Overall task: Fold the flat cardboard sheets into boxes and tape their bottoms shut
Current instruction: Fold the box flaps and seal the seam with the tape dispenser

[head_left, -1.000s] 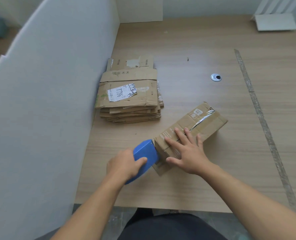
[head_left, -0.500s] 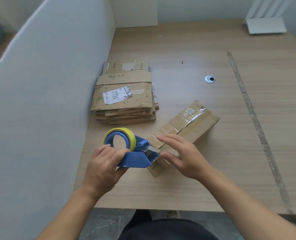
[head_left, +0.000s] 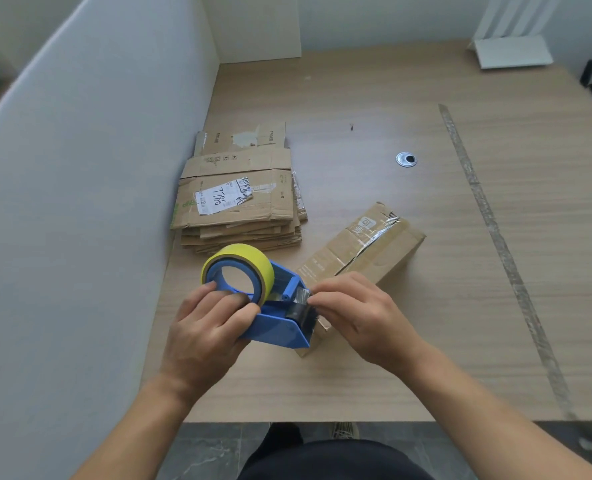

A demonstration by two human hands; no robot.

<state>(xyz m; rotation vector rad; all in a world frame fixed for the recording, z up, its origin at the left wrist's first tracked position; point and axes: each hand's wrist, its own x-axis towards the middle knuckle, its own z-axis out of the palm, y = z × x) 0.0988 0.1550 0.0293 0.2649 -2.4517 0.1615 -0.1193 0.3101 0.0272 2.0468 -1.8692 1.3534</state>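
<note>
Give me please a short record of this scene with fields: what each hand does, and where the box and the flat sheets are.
left hand: grips the blue tape dispenser by its body
right hand: seems to pinch the tape end at the dispenser's front
box: folded, lying on the table, just behind the dispenser
flat sheets: stacked beside the white partition, no hand on them
</note>
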